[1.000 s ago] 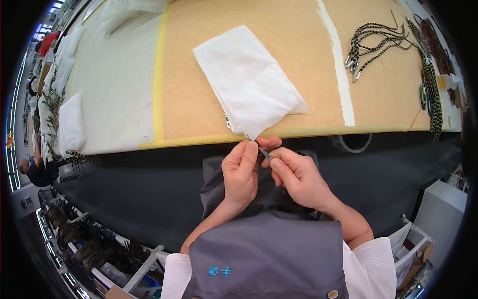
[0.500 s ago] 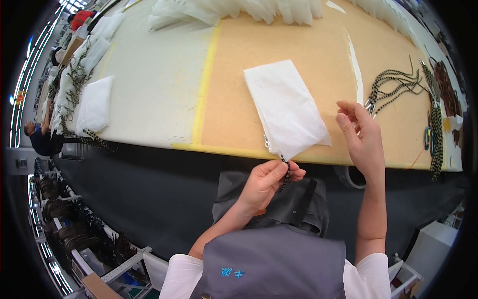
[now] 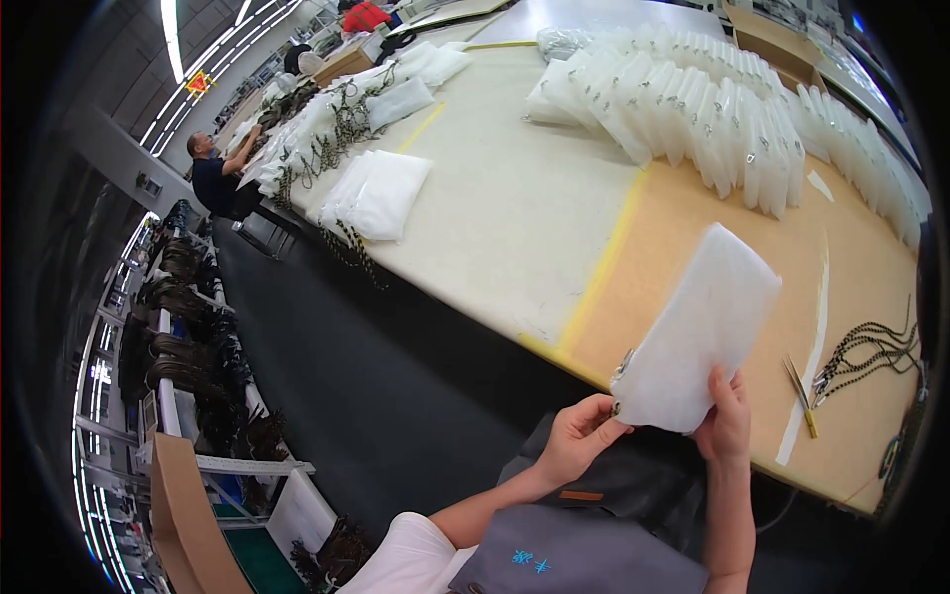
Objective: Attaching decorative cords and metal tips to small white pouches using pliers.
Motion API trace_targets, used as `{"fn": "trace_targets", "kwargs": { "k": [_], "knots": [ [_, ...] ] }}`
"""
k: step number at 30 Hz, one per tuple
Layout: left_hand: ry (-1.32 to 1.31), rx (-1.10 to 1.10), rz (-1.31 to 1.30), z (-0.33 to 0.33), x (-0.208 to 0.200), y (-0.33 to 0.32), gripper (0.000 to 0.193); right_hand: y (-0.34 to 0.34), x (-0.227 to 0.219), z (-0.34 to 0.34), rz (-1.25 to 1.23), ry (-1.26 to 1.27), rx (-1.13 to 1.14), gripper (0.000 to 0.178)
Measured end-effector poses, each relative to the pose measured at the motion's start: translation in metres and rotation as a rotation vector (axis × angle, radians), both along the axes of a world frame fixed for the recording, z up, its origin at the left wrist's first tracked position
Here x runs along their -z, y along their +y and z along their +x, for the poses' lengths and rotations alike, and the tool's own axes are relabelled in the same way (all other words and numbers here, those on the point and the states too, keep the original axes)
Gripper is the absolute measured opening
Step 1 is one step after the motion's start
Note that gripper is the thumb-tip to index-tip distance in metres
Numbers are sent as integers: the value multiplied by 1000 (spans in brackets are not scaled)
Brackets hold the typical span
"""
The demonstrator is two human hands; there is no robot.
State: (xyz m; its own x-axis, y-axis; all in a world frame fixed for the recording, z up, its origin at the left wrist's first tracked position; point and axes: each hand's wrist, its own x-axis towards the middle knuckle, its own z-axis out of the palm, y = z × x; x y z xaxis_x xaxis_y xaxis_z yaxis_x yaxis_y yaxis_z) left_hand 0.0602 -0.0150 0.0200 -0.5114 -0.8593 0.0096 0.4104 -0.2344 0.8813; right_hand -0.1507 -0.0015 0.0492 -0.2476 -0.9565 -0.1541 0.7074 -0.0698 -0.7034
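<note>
A flat white pouch [image 3: 705, 332] is held up at the table's near edge, its top leaning to the right. My left hand [image 3: 582, 436] is closed in a pinch at its lower left corner, beside a small dark metal fitting. A silvery clasp hangs on the pouch's left edge just above. My right hand [image 3: 727, 416] grips the lower right edge, thumb on the front and the other fingers mostly hidden behind. The nearest loose tool is a pair of tweezers [image 3: 802, 398], lying on the tan board to the right.
Patterned black-and-tan cords [image 3: 869, 351] lie at the right. Rows of translucent white pouches [image 3: 693, 114] with metal clasps fill the far side. A stack of white pouches [image 3: 381, 193] with cords sits left. A co-worker [image 3: 223, 178] sits farther left, beyond racks [image 3: 183, 346] of dark cords.
The view has swung left. The pouch is raised off the table, and my right hand, empty before, now grips it. The cord between my left fingers no longer shows; tweezers now lie on the board.
</note>
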Motion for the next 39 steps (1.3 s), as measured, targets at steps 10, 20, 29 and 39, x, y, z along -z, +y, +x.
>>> {"fn": "trace_targets", "kwargs": {
  "k": [10, 20, 29, 39],
  "knots": [
    [-383, -456, -198, 62, -47, -85, 19, -5, -31, 14, 74, 923, -439, 36],
    [-1914, -982, -331, 243, -46, -294, 78, -1, -12, -6, 45, 963, -310, 19],
    [-1763, -411, -1322, 176, -28, -322, 41, -2, -21, -18, 6, 935, -482, 24],
    [-2010, -544, -832, 248, -17, -396, 37, -18, -35, -41, 157, 830, -716, 29]
  ]
}}
